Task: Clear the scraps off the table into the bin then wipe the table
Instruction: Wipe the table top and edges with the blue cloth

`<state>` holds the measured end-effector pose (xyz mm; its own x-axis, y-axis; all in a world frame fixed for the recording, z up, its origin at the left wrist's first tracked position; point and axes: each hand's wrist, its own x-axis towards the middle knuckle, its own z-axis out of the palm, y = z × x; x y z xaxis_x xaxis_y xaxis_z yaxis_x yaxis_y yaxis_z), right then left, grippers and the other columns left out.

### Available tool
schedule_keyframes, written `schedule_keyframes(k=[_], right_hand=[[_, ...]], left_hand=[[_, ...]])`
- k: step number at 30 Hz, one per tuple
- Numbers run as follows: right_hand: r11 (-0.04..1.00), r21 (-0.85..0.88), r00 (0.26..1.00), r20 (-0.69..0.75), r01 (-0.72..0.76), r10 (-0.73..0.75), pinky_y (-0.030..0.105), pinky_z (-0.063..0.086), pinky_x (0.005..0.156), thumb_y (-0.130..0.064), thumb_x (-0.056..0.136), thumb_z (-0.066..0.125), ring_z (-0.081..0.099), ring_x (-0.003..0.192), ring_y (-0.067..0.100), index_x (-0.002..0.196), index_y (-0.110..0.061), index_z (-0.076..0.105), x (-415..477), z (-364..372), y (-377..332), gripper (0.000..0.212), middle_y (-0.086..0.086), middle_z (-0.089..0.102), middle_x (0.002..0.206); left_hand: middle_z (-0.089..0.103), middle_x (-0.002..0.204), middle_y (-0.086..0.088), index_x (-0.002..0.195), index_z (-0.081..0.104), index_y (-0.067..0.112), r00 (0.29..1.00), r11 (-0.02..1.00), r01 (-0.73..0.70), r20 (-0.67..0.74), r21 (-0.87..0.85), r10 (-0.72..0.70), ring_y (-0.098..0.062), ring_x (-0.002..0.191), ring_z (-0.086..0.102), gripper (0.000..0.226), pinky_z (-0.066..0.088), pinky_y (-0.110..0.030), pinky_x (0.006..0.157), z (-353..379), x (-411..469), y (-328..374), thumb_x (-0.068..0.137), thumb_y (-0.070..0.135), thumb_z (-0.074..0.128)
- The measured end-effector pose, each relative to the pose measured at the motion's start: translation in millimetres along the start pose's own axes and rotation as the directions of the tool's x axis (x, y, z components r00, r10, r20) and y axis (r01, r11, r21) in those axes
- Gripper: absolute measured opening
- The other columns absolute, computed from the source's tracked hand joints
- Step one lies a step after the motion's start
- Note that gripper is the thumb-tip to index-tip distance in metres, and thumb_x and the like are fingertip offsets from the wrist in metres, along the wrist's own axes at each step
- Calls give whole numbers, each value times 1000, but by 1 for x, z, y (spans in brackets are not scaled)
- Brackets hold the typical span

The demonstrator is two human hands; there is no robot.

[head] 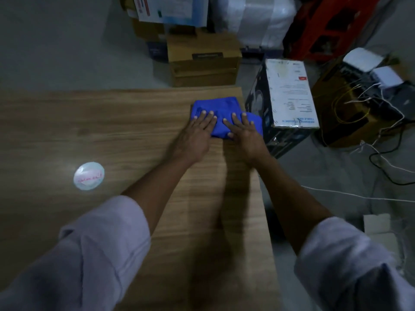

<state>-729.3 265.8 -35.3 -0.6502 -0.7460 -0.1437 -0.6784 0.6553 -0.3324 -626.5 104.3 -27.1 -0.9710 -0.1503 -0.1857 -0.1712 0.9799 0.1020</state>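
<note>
Pale sleeves sit closest to my view, the left sleeve (pixel 85 254) and the right sleeve (pixel 350 265) both pushed up so the forearms are bare as they reach forward. Under them I see the wooden table (pixel 89 122), which fills most of the lower frame, its right edge running up toward the far corner.

Beyond that corner the floor is crowded. A white wrapped bundle (pixel 253 16) and a red crate (pixel 325 25) stand at the back. A brown carton (pixel 204 61) sits just past the table's far edge. A printed box (pixel 289 93) stands just beside the table's right corner. Further right, an open carton of cables (pixel 350 108) holds yellow and white wires, and a white cable (pixel 359 196) trails across the floor.

On the table, the blue cloth (pixel 224 106) lies folded at the far right corner. Its right fold reaches the table's right edge and seems to hang a little past it.

Both hands are on the cloth. The left hand (pixel 195 135) lies palm down on its left part, with fingers straight and spread. The right hand (pixel 247 135) lies the same way on its right part. Neither hand curls around the fabric; I read both as flat and pressing down on it. The two hands are near each other but apart.

Well to the left, a round white disc (pixel 89 176) with pink lettering lies flat on the table; the writing is too blurred for me to read.
</note>
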Motion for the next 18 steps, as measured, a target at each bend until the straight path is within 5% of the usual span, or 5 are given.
schedule_keyframes(k=[7, 10, 12, 15, 18], right_hand=[[994, 113, 997, 82, 6, -16, 47, 6, 128, -14, 105, 51, 9, 157, 32, 157, -20, 33, -95, 6, -19, 55, 10, 24, 167], [998, 56, 983, 185, -23, 13, 44, 33, 116, -11, 100, 57, 39, 146, 37, 153, -13, 45, -129, -16, -29, 54, 17, 40, 159], [1000, -12, 984, 180, -14, 16, 41, 47, 92, -11, 98, 54, 62, 119, 40, 134, -10, 60, -131, -43, -37, 37, 23, 63, 133], [997, -82, 996, -86, -4, -3, 46, 53, 77, -10, 97, 54, 68, 101, 42, 133, -13, 61, -120, -72, -43, 37, 22, 71, 117], [999, 51, 985, -173, -17, 26, 49, 54, 80, -10, 101, 53, 65, 111, 40, 135, -8, 59, -117, -53, -42, 35, 18, 64, 132]], left_hand=[[2, 170, -8, 161, 7, 11, 990, 998, 58, 133, -21, -55, -25, 157, 2, 73, 7, -39, 127, -3, -86, 53, 100, 16, 46], [37, 160, -15, 151, 41, 9, 957, 999, 5, 290, -47, 9, -30, 145, 37, 52, 30, -38, 117, -28, -100, 60, 101, 24, 48], [59, 139, -17, 131, 60, 11, 923, 990, 51, 385, -133, 4, -33, 125, 56, 36, 44, -36, 99, -60, -93, 57, 99, 23, 49], [60, 138, -15, 137, 58, 15, 982, 975, 87, 184, -203, -49, -34, 124, 57, 44, 47, -38, 100, -82, -79, 56, 94, 13, 52], [25, 166, -11, 159, 24, 9, 997, 982, 67, -31, -175, -74, -29, 154, 18, 74, 9, -39, 126, -61, -87, 63, 90, 9, 51]])
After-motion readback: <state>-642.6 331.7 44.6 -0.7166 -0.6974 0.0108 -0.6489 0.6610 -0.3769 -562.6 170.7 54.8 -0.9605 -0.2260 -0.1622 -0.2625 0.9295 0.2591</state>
